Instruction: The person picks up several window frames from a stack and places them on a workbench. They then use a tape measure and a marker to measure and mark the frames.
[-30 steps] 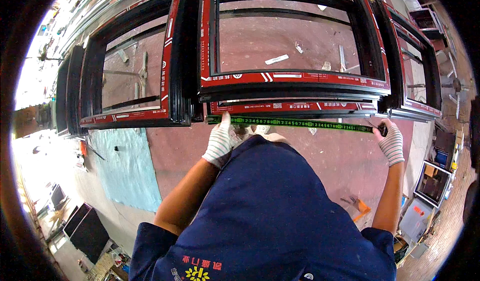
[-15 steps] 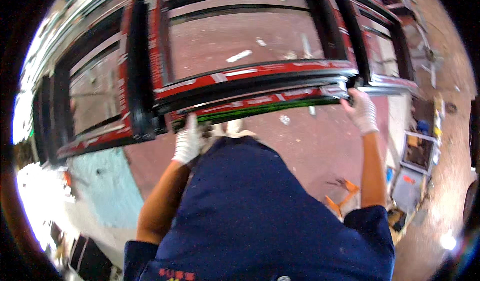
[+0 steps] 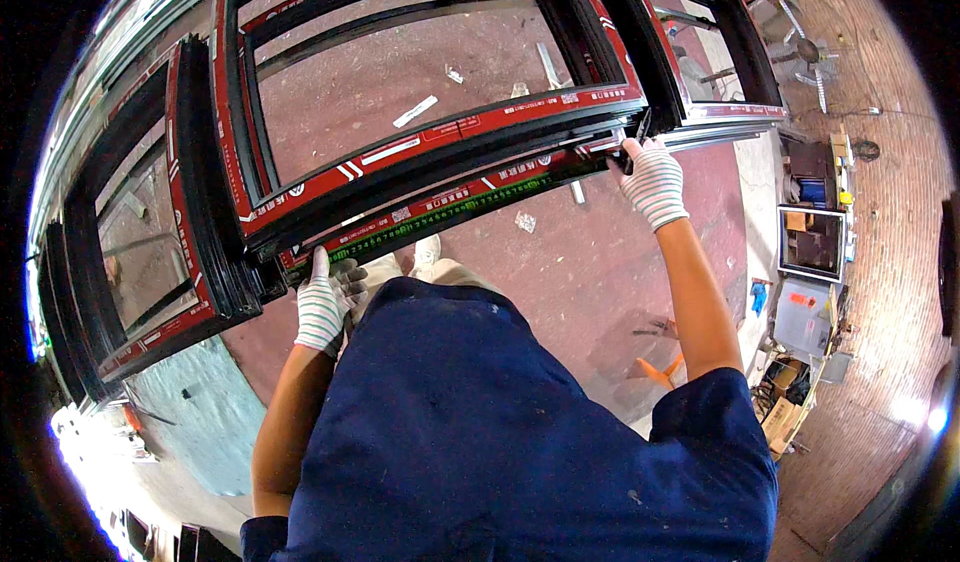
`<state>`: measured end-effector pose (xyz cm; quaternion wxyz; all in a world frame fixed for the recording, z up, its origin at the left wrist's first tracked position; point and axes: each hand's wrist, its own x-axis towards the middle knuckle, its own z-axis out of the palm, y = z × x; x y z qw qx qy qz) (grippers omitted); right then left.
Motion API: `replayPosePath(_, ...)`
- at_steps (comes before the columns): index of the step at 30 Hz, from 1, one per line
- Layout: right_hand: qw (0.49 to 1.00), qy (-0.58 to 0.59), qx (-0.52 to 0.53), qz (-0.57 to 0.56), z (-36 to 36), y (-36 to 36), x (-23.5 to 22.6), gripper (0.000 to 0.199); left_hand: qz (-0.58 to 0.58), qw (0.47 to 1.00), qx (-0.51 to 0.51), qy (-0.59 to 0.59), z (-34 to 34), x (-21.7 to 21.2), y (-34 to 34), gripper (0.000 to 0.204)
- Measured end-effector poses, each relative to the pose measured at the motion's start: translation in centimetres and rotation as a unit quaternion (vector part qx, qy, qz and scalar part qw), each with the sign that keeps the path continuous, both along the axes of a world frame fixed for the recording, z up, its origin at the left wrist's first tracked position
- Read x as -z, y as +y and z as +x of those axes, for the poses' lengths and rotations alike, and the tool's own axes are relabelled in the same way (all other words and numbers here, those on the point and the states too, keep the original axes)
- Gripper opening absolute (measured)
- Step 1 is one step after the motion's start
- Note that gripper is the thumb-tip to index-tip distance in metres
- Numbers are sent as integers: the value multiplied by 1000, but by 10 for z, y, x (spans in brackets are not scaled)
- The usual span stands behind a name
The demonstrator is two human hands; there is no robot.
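Observation:
A dark window frame [image 3: 440,136] with red printed film stands before me, its lower edge nearest. Along that edge runs the black blade of a tape measure [image 3: 470,205] with green markings, stretched between my hands. My left hand [image 3: 325,307], in a white striped glove, is closed at the blade's left end, thumb up against the frame's corner and fingers curled below. My right hand [image 3: 652,184], gloved alike, is closed around the blade's other end by the frame's right corner. Its fingertips are partly hidden, and I cannot make out the tape's case.
More filmed frames stand at the left [image 3: 150,337] and right [image 3: 715,114]. On the reddish floor lie white scraps [image 3: 525,222] and an orange tool [image 3: 660,370]. A teal sheet [image 3: 195,412] covers floor at left. Along the right sit a grey bin [image 3: 803,314] and a fan [image 3: 808,52].
The view has turned, and the frames now sit further left and more slanted in it. Both hands keep their places at the frame's lower edge with the tape between them.

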<state>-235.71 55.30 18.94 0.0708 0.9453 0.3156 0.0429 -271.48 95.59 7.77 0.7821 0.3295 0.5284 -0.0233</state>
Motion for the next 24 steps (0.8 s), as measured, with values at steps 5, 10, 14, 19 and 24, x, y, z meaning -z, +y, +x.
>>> replayPosePath(5, 1000, -7, -6, 27, 2, -8, 1, 33, -23, 999, -1, -26, -3, -1, 2, 69)
replayPosePath(10, 993, 75, 7, 94, -11, -31, -22, 35, 108, 992, -46, -47, 0, -74, -18, 59)
replayPosePath(14, 977, 100, -4, 189, -42, -32, -39, 36, 173, 970, -71, -158, 8, -115, -16, 43)
replayPosePath(19, 943, 194, 16, 268, -103, 36, -57, 37, 256, 942, 53, -212, 46, -174, -41, 47)
replayPosePath(24, 870, 346, 38, 348, -158, 129, -76, 46, 264, 909, 63, -316, 78, -176, -55, 51)
